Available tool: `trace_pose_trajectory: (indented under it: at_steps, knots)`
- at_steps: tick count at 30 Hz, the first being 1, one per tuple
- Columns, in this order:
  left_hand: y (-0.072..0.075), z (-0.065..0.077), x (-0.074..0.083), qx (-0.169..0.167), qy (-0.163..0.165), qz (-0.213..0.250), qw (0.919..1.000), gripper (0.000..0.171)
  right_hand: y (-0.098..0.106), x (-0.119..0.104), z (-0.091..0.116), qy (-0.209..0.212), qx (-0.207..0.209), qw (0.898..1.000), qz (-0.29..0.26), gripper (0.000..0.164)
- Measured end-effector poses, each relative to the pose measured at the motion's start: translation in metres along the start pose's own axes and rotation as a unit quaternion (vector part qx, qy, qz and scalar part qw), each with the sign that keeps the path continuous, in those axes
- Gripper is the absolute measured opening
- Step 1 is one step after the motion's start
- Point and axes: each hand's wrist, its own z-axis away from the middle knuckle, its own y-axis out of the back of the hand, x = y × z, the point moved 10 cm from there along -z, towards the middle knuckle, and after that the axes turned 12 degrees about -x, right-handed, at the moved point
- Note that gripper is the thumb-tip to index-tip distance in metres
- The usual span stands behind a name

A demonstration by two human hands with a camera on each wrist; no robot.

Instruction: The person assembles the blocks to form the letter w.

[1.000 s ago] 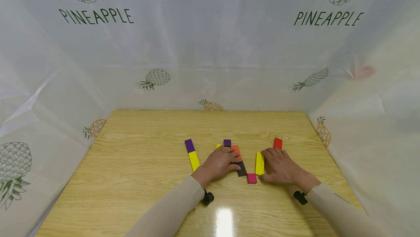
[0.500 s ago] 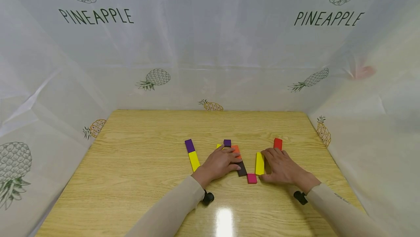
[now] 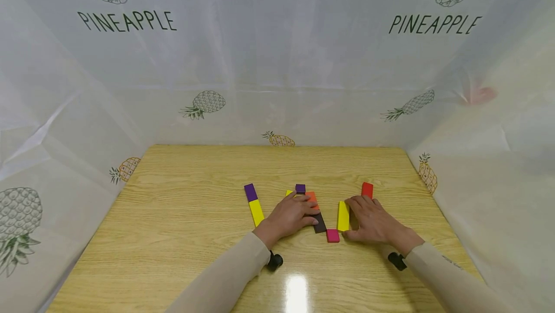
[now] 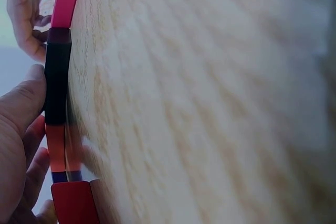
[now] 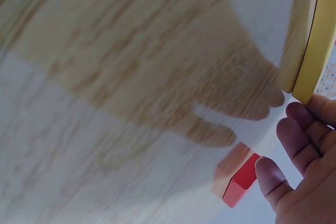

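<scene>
My left hand (image 3: pixel 288 217) rests with relaxed fingers over a zigzag of flat coloured blocks. Its fingertips touch the orange block (image 3: pixel 311 198), and the thumb lies at the black block (image 3: pixel 320 225). A red block (image 4: pixel 76 203), hidden from the head view, shows low in the left wrist view. My right hand (image 3: pixel 374 220) pinches a yellow block (image 3: pixel 343 215) lengthwise, thumb at the near end and fingertips at the far end. The pink block (image 3: pixel 333 236) lies by that block's near end. Beyond the right fingers sits another red block (image 3: pixel 367 189).
On the left, a purple block (image 3: pixel 250 192) and a yellow strip (image 3: pixel 256 212) form a slanted line, partly covered by my left hand. A small purple block (image 3: pixel 300 189) tops the middle. A pineapple-print sheet (image 3: pixel 277 62) encloses the wooden table (image 3: pixel 173 236).
</scene>
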Motion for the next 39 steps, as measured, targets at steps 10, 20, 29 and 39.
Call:
trace_pose_trajectory:
  at_steps: [10,20,29,39]
  knots:
    - [0.0004,0.0003,-0.0003,0.004,0.000,0.007,1.0000,0.043,-0.0017,0.0001,-0.0006,0.002,0.000,1.000,-0.009,0.085]
    - [0.0000,0.0002,-0.0008,0.001,0.003,0.014,0.9999,0.043,-0.0038,0.0021,0.0001,-0.004,-0.012,1.000,-0.013,0.086]
    - [0.0009,0.0008,-0.0002,0.004,0.001,0.011,0.9999,0.042,-0.0014,0.0000,-0.0001,-0.001,-0.008,1.000,-0.012,0.085]
    - [0.0008,0.0010,-0.0006,0.005,0.002,0.011,0.9999,0.043,-0.0010,0.0002,0.0007,-0.001,-0.009,1.000,-0.013,0.086]
